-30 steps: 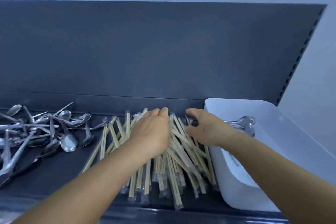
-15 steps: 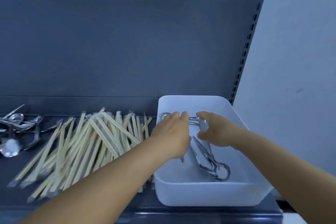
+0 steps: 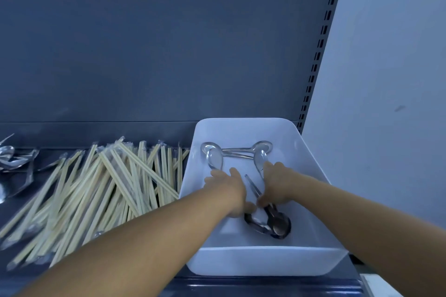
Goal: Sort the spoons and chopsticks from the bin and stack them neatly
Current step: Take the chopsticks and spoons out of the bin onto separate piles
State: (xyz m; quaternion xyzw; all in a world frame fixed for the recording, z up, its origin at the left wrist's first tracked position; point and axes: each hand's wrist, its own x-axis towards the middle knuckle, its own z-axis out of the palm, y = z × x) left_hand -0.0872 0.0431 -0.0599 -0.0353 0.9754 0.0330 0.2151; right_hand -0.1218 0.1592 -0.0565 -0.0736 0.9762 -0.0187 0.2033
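Both hands reach into the bin among the spoons.

The shelf (image 3: 241, 284) carries a chopstick pile (image 3: 96, 188) at 9 o'clock and the white bin (image 3: 265, 260) at 5 o'clock. Inside, the left hand (image 3: 229, 188) lies palm-down, fingers extended, touching a spoon (image 3: 214, 159); the right hand (image 3: 275, 185) curls on spoon handles (image 3: 255, 190). More spoons (image 3: 14, 159) lie at far 9 o'clock.

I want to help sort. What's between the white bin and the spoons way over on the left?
The pile of wrapped chopsticks, in the head view.
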